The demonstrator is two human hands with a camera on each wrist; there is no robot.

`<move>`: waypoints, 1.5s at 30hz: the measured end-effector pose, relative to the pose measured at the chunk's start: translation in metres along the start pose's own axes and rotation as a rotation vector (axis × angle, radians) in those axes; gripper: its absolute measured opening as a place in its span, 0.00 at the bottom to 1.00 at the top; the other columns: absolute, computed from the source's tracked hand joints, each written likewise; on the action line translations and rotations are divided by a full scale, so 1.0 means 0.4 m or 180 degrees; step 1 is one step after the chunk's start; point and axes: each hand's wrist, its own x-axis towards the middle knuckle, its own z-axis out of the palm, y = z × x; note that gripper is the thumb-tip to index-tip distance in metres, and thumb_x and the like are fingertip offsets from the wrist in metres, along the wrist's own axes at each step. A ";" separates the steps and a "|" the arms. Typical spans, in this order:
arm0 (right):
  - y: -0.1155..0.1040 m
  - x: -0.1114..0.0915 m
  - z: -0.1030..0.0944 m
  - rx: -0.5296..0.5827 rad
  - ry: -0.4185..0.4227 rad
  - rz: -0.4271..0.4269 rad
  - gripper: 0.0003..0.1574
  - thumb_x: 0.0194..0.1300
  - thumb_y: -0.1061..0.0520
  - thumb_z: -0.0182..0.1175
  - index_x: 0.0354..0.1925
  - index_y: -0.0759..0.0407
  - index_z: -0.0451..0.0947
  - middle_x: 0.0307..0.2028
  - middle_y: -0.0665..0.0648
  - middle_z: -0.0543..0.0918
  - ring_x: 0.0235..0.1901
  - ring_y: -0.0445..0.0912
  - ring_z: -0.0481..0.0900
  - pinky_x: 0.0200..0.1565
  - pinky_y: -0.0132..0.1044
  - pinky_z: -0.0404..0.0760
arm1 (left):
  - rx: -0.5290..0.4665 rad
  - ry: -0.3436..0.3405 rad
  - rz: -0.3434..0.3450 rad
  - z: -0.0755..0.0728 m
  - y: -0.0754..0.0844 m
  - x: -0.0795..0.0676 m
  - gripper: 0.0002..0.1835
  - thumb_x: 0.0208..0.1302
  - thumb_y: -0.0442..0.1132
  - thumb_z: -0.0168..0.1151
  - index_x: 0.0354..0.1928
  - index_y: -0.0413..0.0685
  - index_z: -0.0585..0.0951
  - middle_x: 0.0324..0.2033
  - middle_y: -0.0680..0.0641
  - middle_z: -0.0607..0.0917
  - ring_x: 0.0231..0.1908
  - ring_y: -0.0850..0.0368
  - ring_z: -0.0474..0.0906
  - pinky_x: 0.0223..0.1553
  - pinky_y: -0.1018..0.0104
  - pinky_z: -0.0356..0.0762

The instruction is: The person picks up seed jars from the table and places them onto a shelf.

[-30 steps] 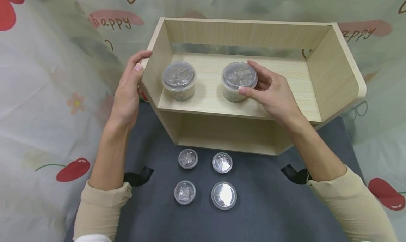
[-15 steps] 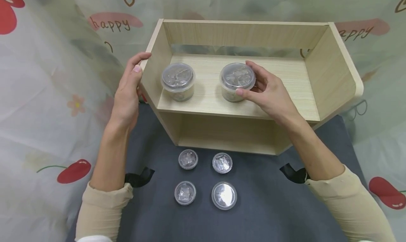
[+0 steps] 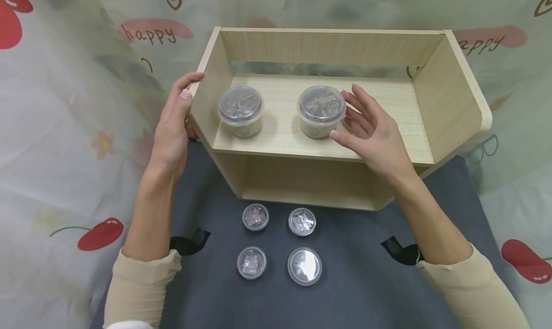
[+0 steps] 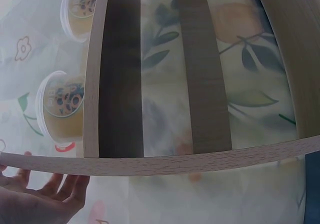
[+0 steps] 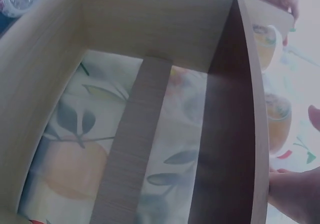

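On the upper board of a pale wooden two-tier shelf (image 3: 332, 48) stand two clear lidded plastic tubs, a left tub (image 3: 241, 112) and a right tub (image 3: 321, 111). The left wrist view shows a printed label and yellowish contents on the nearer tub (image 4: 65, 106). My left hand (image 3: 170, 125) holds the shelf's left side panel, fingertips hooked over its front edge and thumb beside it. My right hand (image 3: 375, 132) is spread beside the right tub, its thumb and fingers relaxed and nothing gripped. Its fingertips are right by the tub's right side.
Several small round lidded containers, among them a front right one (image 3: 304, 266) and a back left one (image 3: 256, 217), lie on the dark grey cloth (image 3: 353, 281) before the shelf. Black straps (image 3: 189, 241) show near the forearms. A printed curtain (image 3: 64, 142) surrounds the workspace.
My right hand has let go of the right tub, its fingers opening and drawing slightly to the right. The tub stays on the upper board. My left hand remains on the side panel.
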 end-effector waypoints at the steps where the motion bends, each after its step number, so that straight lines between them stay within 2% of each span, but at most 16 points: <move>1: 0.003 -0.008 -0.001 0.0033 0.0014 -0.0033 0.56 0.57 0.73 0.67 0.77 0.57 0.53 0.73 0.59 0.63 0.71 0.51 0.62 0.67 0.36 0.64 | -0.0008 -0.0004 0.0003 0.000 0.000 0.000 0.19 0.78 0.45 0.42 0.65 0.53 0.73 0.47 0.44 0.73 0.36 0.55 0.70 0.29 0.67 0.65; 8: 0.019 -0.064 -0.003 0.0069 0.0040 -0.0364 0.56 0.55 0.78 0.66 0.76 0.59 0.55 0.71 0.63 0.64 0.70 0.54 0.64 0.66 0.37 0.66 | -0.0015 -0.0011 0.0012 0.000 -0.002 -0.001 0.19 0.78 0.45 0.42 0.65 0.53 0.73 0.45 0.43 0.74 0.35 0.54 0.70 0.29 0.65 0.65; 14: 0.028 -0.103 -0.006 0.0236 0.0008 -0.0555 0.53 0.53 0.81 0.64 0.74 0.60 0.60 0.70 0.67 0.66 0.68 0.57 0.67 0.64 0.40 0.69 | -0.0014 0.0019 -0.0003 0.001 -0.001 -0.001 0.19 0.78 0.45 0.42 0.65 0.53 0.73 0.46 0.43 0.74 0.35 0.54 0.71 0.27 0.65 0.65; 20: 0.045 -0.131 -0.012 0.0360 -0.0154 -0.0757 0.49 0.53 0.85 0.60 0.71 0.68 0.61 0.67 0.71 0.68 0.65 0.59 0.70 0.62 0.44 0.72 | -0.0037 0.0072 -0.0040 0.003 -0.001 0.001 0.19 0.78 0.44 0.43 0.64 0.54 0.74 0.48 0.43 0.74 0.34 0.53 0.71 0.23 0.65 0.64; 25: 0.064 -0.155 -0.015 0.0442 -0.0237 -0.0900 0.48 0.51 0.88 0.57 0.70 0.76 0.58 0.66 0.75 0.68 0.64 0.62 0.71 0.61 0.47 0.73 | -0.0050 0.0098 -0.0114 0.007 0.000 0.001 0.19 0.78 0.44 0.43 0.64 0.55 0.74 0.56 0.44 0.73 0.47 0.51 0.72 0.39 0.61 0.69; 28: 0.077 -0.168 -0.014 0.0464 -0.0344 -0.0964 0.48 0.51 0.88 0.57 0.70 0.78 0.57 0.65 0.76 0.68 0.64 0.63 0.70 0.60 0.48 0.74 | -0.0095 0.0156 -0.0192 0.005 0.004 0.003 0.18 0.77 0.44 0.44 0.63 0.55 0.75 0.54 0.44 0.74 0.44 0.52 0.73 0.36 0.63 0.70; 32: 0.099 -0.183 -0.009 0.0473 -0.0478 -0.1021 0.47 0.50 0.89 0.56 0.69 0.79 0.57 0.64 0.78 0.68 0.64 0.63 0.70 0.59 0.49 0.74 | -0.0162 0.0195 -0.0243 0.002 0.011 0.003 0.18 0.78 0.46 0.47 0.64 0.55 0.76 0.49 0.43 0.75 0.37 0.52 0.73 0.25 0.65 0.68; 36: 0.126 -0.199 -0.005 0.0459 -0.0538 -0.1025 0.47 0.50 0.89 0.57 0.68 0.80 0.57 0.63 0.79 0.68 0.63 0.64 0.71 0.59 0.50 0.75 | -0.0172 0.0223 -0.0267 0.003 0.015 0.003 0.19 0.78 0.49 0.48 0.64 0.55 0.76 0.46 0.44 0.75 0.41 0.52 0.74 0.32 0.64 0.71; 40: 0.155 -0.219 -0.001 0.0409 -0.0568 -0.0942 0.47 0.50 0.88 0.58 0.68 0.79 0.58 0.64 0.78 0.68 0.63 0.64 0.70 0.58 0.50 0.75 | -0.0177 0.0283 -0.0281 0.005 0.016 0.001 0.18 0.78 0.47 0.48 0.63 0.55 0.77 0.51 0.45 0.75 0.46 0.51 0.74 0.40 0.61 0.72; 43: 0.177 -0.235 0.002 0.0362 -0.0577 -0.0874 0.47 0.50 0.88 0.59 0.68 0.78 0.59 0.64 0.77 0.69 0.63 0.63 0.71 0.58 0.50 0.75 | -0.0187 0.0285 -0.0263 0.007 0.014 0.000 0.17 0.77 0.45 0.48 0.62 0.55 0.77 0.55 0.44 0.75 0.46 0.51 0.74 0.39 0.61 0.73; 45: 0.192 -0.245 0.005 0.0344 -0.0589 -0.0841 0.47 0.50 0.87 0.59 0.68 0.78 0.59 0.64 0.77 0.69 0.63 0.62 0.71 0.58 0.49 0.75 | -0.0194 0.0284 -0.0246 0.009 0.011 0.001 0.17 0.78 0.44 0.48 0.62 0.54 0.77 0.54 0.43 0.75 0.45 0.50 0.75 0.36 0.62 0.74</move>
